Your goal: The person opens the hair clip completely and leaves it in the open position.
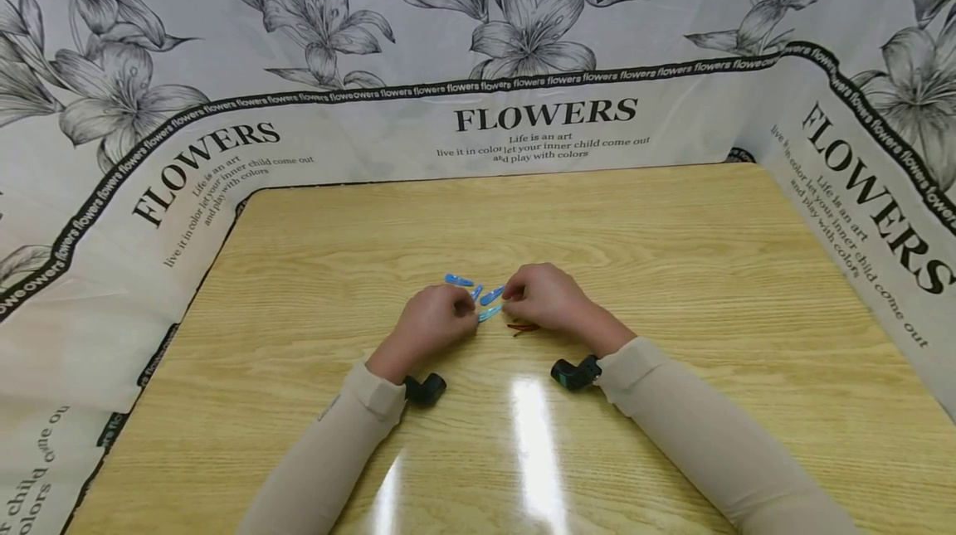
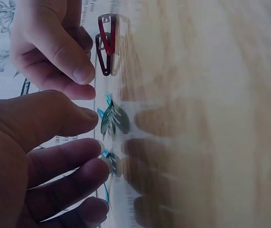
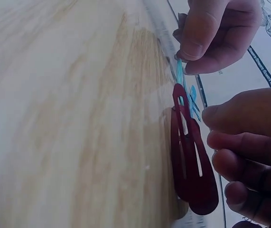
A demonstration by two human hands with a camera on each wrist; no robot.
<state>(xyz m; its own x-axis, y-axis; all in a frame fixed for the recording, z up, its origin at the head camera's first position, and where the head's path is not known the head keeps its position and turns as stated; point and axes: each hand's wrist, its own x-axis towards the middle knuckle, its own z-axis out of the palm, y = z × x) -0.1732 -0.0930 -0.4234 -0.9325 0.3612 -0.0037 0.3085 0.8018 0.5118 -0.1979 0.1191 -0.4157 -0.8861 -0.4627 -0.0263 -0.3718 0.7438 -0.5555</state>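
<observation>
My left hand [image 1: 441,315] is over the table with its fingertips right at the end of a light teal hair clip [image 1: 489,313]. In the left wrist view its thumb [image 2: 76,114] stands apart from the fingers, with nothing visibly pinched. My right hand [image 1: 548,299] is opposite, fingers loosely bent, its fingertips beside a blue hair clip [image 1: 491,296]. Two dark red hair clips [image 3: 192,152] lie close below the right hand, partly overlapping in the right wrist view. Another blue clip [image 1: 459,279] and a smaller-looking blue clip [image 1: 475,293] lie just beyond the left hand.
The wood-grain table [image 1: 642,228] reaches a white cloth wall [image 1: 373,137] printed with flowers and lettering at the back and sides. A dark wrist device [image 1: 426,390] is on the left wrist and another [image 1: 575,372] on the right. Light glares off the near tabletop.
</observation>
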